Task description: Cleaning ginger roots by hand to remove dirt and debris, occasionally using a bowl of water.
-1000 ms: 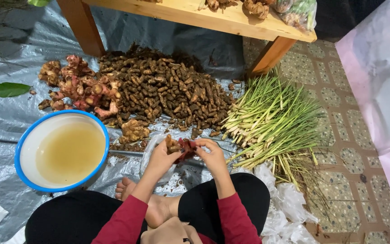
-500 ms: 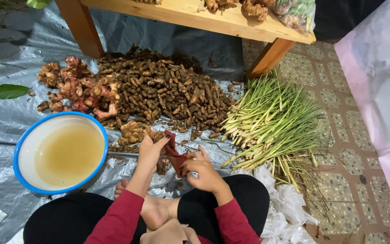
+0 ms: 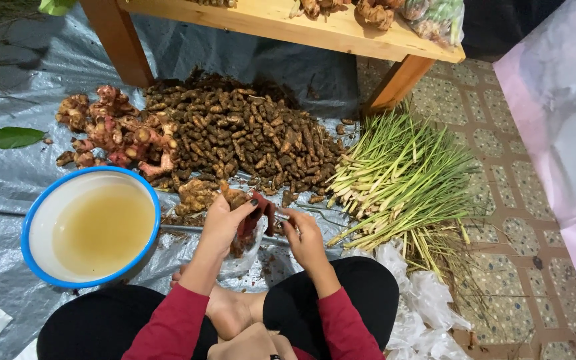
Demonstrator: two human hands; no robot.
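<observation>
Peeling was in hand: the left hand gripped a root with reddish skin hanging, at 5 o'clock of the root pile, while the right hand was closed on a tool too small to identify; turning the root seemed next.

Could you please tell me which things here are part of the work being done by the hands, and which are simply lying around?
In use:
left hand
right hand
root piece in the left hand
brown root pile
basin of yellowish water

Lying about:
lemongrass stalks
pink ginger-like roots
green leaf
wooden table
plastic bags
</observation>
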